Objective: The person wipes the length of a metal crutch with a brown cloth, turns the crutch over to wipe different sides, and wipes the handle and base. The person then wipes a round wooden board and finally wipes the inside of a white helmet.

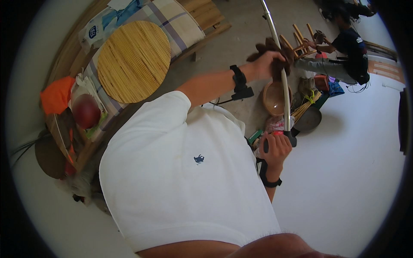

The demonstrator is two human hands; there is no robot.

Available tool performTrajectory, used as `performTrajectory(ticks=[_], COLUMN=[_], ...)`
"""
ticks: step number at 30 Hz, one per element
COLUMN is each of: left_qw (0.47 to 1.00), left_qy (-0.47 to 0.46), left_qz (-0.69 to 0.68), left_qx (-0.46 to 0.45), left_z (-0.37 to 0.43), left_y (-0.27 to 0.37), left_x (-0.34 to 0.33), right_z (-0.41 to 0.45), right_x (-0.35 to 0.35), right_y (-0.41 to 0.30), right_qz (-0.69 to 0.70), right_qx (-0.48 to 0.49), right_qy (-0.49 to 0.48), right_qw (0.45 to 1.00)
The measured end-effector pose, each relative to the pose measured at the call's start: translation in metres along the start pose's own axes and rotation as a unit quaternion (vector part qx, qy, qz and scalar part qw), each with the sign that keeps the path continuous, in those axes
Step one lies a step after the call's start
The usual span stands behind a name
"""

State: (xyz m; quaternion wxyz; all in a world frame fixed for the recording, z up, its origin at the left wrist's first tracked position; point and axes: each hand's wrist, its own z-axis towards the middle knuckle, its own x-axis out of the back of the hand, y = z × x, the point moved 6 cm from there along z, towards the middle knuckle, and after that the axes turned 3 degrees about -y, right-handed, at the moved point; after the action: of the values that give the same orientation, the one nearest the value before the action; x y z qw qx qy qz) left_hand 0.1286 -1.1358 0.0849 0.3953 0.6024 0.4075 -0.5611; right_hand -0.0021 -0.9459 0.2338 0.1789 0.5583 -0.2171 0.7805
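Note:
A silvery metal cane (pixel 272 29) with a dark handle (pixel 292 138) runs down the right half of the view. My right hand (pixel 277 149) is closed around that handle, beside the white wall. Farther up, my left hand (pixel 269 63) is blurred and presses a dark brown cloth or glove (pixel 284 59) around the shaft. What the brown piece is exactly, I cannot tell. Black straps (pixel 239 79) circle both wrists. Below the left hand, a round brown bowl (pixel 274 98) sits on the floor, partly behind the shaft.
Left, a wooden bench (pixel 200 13) holds a plaid cushion (pixel 180 32), a round stalk mat (pixel 134 61), a dark red ball (pixel 86 111) and an orange bag (pixel 57 95). Right are a dark pan (pixel 308 120), bundled sticks (pixel 305 104), a wooden stool (pixel 300 42) and a person (pixel 350 53).

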Motion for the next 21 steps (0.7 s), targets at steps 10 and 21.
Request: performTrajectory(ticks=[10,21], left_qw=[0.981,0.973], left_qy=[0.019,0.015], left_qz=[0.066,0.097], left_qx=[0.18,0.208], left_z=[-0.042,-0.048], left_y=[-0.07,-0.102], left_x=[0.007,0.021], right_z=[0.028,0.079], right_x=[-0.011,-0.067], right_y=[0.028,0.072], right_qz=[0.041,-0.051], right_qx=[-0.076,0.001], right_qy=[0.094,-0.098], right_qw=[0.992,0.994])
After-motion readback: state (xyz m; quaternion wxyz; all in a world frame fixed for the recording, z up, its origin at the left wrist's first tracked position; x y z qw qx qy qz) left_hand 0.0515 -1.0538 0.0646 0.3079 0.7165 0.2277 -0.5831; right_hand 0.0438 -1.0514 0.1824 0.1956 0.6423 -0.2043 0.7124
